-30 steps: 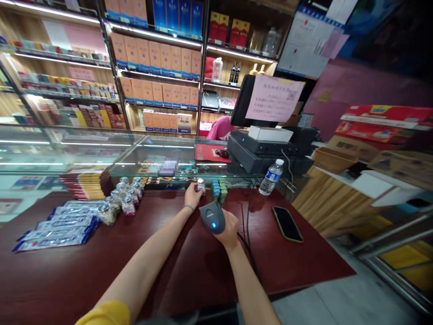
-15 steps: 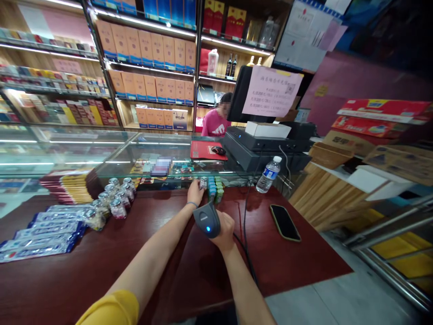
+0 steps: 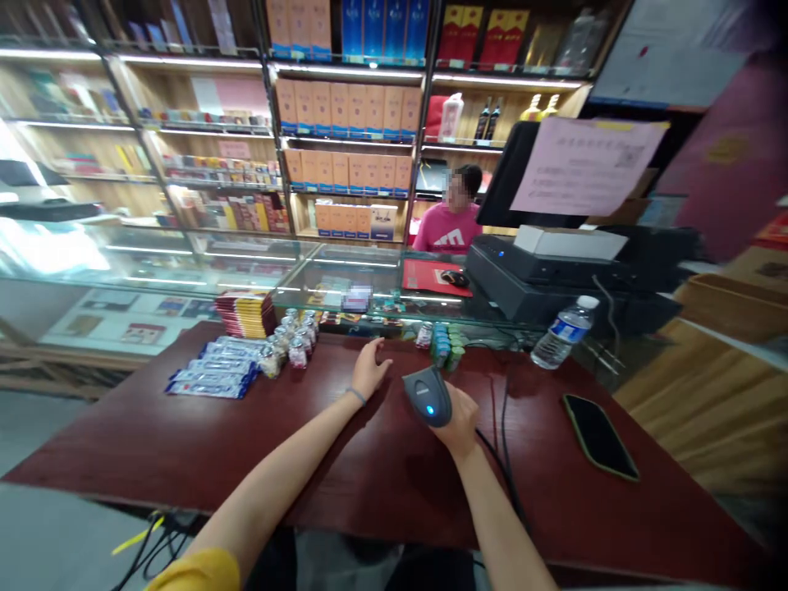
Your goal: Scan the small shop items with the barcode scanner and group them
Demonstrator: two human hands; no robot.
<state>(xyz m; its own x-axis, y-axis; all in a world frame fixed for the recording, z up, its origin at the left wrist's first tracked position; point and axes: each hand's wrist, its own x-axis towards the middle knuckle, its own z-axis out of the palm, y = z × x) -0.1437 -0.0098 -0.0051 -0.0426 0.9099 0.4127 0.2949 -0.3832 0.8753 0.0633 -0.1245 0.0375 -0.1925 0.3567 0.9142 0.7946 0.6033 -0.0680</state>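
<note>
Scanner [image 3: 427,397]: being gripped by the right hand [image 3: 459,417] above the red table [image 3: 382,468].
Left hand [image 3: 368,369]: being rested on the table, fingers open and loose.
Jar [image 3: 423,335]: being left standing beside the green tins [image 3: 447,345], apart from the left hand.

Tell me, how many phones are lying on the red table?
1. The phone lies face up on the table, off to the right of the right hand holding the scanner. No other phone shows.
</note>
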